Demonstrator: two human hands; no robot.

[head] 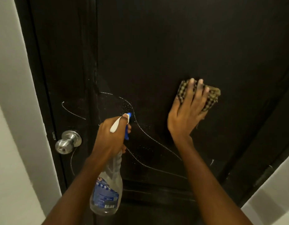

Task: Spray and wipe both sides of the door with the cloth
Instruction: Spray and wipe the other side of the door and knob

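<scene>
nearly upright, spray bottle [108, 189] aims at door [156, 46], left fingers [122, 118] gripping; right fingers [189, 95] spread, pressing cloth [212, 98].

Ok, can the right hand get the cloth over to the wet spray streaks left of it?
Probably yes. The right hand presses the checked cloth on the door, and bare panel lies between it and the spray streaks. Only the left hand holding the spray bottle covers their left part.

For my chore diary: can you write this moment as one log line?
left hand: grips spray bottle | right hand: presses checked cloth on dark door | door: wet spray marks
</scene>
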